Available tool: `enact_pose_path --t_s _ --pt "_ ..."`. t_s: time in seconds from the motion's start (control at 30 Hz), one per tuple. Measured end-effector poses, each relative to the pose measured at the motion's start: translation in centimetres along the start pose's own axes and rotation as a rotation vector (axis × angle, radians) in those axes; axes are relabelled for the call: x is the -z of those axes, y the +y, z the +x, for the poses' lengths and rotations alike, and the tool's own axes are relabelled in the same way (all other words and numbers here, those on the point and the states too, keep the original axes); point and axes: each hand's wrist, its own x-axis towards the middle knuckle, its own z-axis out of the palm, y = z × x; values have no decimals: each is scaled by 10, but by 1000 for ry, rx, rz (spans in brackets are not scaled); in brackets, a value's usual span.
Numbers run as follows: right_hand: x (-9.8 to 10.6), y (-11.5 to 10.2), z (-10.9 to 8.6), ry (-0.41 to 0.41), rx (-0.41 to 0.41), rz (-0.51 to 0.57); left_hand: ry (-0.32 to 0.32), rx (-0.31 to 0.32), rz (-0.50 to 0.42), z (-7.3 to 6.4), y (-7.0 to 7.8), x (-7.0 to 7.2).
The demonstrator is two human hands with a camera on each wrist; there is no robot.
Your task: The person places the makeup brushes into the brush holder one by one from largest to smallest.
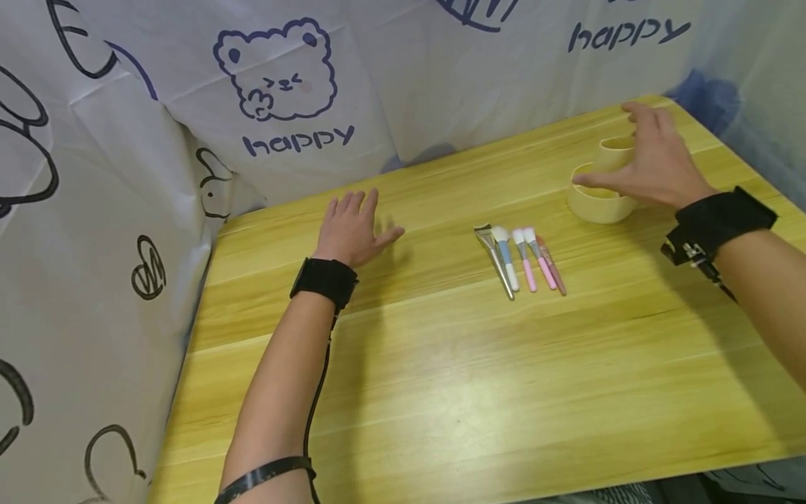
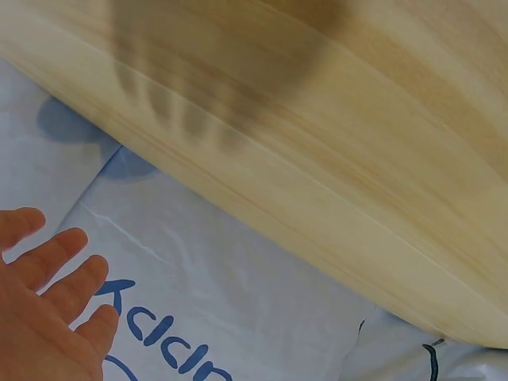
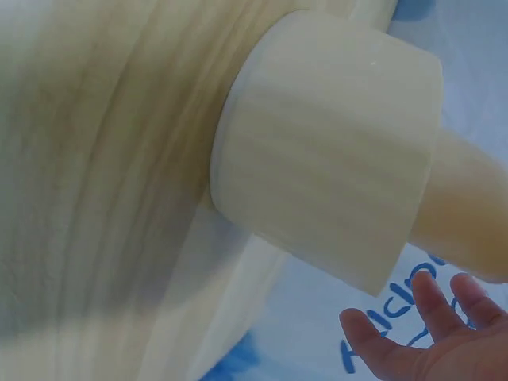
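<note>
Right hand: At the far right, the right hand (image 1: 658, 161) was held about the upper part of a cream holder (image 1: 598, 208), thumb and fingers spread wide; whether the holder was being touched could not be told.

Cream holder: It was set upright on the wooden tabletop (image 1: 466, 392), just left of the right palm, with a low round cup placed nearer and a taller cup (image 1: 607, 155) placed farther, partly hidden by the hand.

Thumb and fingers: The thumb was stretched leftward toward the low cup's rim, while the fingers were extended to the far side. In the right wrist view, the thumb's tip was hidden behind a pale cup wall.

Left hand: Well apart from the holder, the left hand (image 1: 350, 229) was held over the far left of the tabletop, fingers and thumb spread.

Five brushes: Laid side by side between the hands, left of and nearer than the holder, the five brushes (image 1: 527, 267) were pointed bristles-far. A silver one was placed leftmost, a rose one rightmost.

Wrists: Black wristbands (image 1: 324, 281) were worn on both arms, and a dark cable (image 1: 320, 385) was run along the left forearm.

Backdrop: White cloth (image 1: 390, 91) was hung behind the table, marked with a bear and "happy."
</note>
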Motion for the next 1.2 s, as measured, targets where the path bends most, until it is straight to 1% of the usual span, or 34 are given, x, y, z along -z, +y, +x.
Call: enact_pose_path --t_s 0.17,0.33,0.47,0.57,0.8,1.0,1.1,1.2 --pt "0 5 -4 20 -38 59 -1 -2 -12 -1 2 0" --pt "-3 13 -8 16 -46 55 10 1 -54 0 5 1" --pt "-8 19 -10 24 -59 56 39 -15 -89 3 9 0" --pt "-12 23 -11 36 -67 69 45 -27 -96 4 14 -3" --pt "-21 28 -14 55 -86 101 17 -37 -140 4 27 -9" --pt "-23 29 -14 23 -114 119 11 -57 -139 6 40 -14" --pt "-24 31 -14 4 -126 121 -7 -56 -189 7 47 -16" --pt "-24 32 -13 -5 -130 123 -33 -50 -261 6 54 -19"
